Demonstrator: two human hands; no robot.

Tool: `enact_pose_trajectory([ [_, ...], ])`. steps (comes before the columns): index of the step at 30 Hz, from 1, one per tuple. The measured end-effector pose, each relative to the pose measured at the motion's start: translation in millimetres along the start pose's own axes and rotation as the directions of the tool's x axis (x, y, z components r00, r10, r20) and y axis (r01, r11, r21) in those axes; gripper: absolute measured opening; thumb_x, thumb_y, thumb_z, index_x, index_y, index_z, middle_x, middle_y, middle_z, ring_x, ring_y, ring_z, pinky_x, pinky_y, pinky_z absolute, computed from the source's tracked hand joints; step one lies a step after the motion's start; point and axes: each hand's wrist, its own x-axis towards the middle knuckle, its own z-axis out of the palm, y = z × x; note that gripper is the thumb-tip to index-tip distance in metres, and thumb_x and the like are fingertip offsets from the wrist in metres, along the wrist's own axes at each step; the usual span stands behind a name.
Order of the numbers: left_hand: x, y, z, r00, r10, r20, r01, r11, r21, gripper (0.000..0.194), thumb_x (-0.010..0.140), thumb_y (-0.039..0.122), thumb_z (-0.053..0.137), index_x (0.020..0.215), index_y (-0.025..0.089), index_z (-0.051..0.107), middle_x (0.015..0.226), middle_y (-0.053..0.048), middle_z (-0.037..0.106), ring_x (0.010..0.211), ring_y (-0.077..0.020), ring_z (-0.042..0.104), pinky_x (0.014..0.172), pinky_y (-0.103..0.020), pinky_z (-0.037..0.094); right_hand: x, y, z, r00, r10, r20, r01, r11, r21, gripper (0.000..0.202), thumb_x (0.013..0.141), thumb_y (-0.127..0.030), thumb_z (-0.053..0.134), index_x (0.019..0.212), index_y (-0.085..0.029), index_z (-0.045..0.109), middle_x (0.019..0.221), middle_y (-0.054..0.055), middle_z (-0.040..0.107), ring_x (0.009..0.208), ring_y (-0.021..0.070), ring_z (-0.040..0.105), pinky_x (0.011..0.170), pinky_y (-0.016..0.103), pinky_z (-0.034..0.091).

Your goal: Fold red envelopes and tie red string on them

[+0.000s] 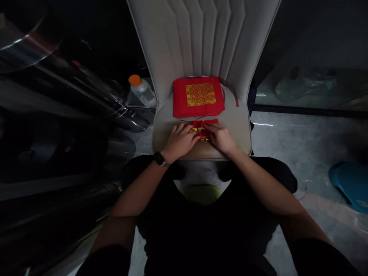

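Note:
A small folded red piece with gold print lies near the front of the chair seat, between my two hands. My left hand is on its left end, fingers reaching over the top and thumb at the lower edge. On the right end, my right hand grips with bent fingers, its fingertips close to the fold. Part of the piece is hidden under both hands. Just behind lies a flat red stack bearing a gold patterned rectangle. Whether it is paper or cloth I cannot tell.
The pale padded chair faces me, its backrest rising behind the stack. A dark red ribbon trails right of the stack. A white bottle with an orange cap stands left. Shiny dark cylinders crowd the left; a blue plastic object is right.

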Motion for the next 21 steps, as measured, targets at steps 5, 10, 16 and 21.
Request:
enact_pose_trajectory([
  [5, 7.9, -6.9, 1.4, 1.0, -0.022, 0.003, 0.022, 1.0, -0.019, 0.036, 0.11, 0.018, 0.047, 0.137, 0.018, 0.072, 0.147, -0.014, 0.07, 0.134, -0.0339, 0.062, 0.107, -0.053, 0.05, -12.1, 12.2, 13.8, 0.978, -0.17, 0.124, 0.181, 0.98, -0.081, 0.049, 0.098, -0.007, 0.06, 0.142, -0.02, 0.077, 0.16, 0.013, 0.065, 0.152, 0.0306, 0.06, 0.13, 0.053, 0.047],
  [10, 7.0, -8.4, 4.0, 0.989, 0.069, 0.131, -0.066, 0.997, -0.026, 0.071, 0.1, 0.001, 0.043, 0.168, 0.021, 0.047, 0.179, -0.005, 0.041, 0.169, -0.0375, 0.029, 0.13, -0.067, 0.03, -21.4, 26.2, 12.3, 0.966, -0.208, 0.151, 0.224, 0.97, -0.097, 0.052, 0.103, -0.009, 0.054, 0.151, -0.019, 0.069, 0.164, 0.014, 0.06, 0.159, 0.0289, 0.052, 0.134, 0.058, 0.04],
  [16, 10.9, -8.8, 10.5, 0.984, 0.067, 0.167, -0.065, 0.998, -0.016, 0.061, 0.104, 0.009, 0.042, 0.162, 0.02, 0.057, 0.18, -0.007, 0.039, 0.167, -0.0394, 0.033, 0.13, -0.069, 0.03, -25.6, 21.7, -2.0, 0.949, -0.225, 0.222, 0.253, 0.961, -0.108, 0.057, 0.105, -0.012, 0.051, 0.16, -0.021, 0.061, 0.168, 0.013, 0.056, 0.164, 0.0305, 0.043, 0.137, 0.064, 0.031],
  [21, 15.4, -7.7, 9.1, 0.981, 0.103, 0.167, -0.108, 0.994, 0.016, 0.057, 0.104, 0.011, 0.044, 0.158, 0.018, 0.06, 0.182, -0.007, 0.036, 0.169, -0.0396, 0.029, 0.131, -0.067, 0.029, -26.5, 14.7, -8.7, 0.945, -0.231, 0.233, 0.266, 0.955, -0.13, 0.054, 0.11, -0.036, 0.055, 0.162, -0.019, 0.058, 0.169, 0.014, 0.055, 0.166, 0.0326, 0.04, 0.139, 0.065, 0.022],
])
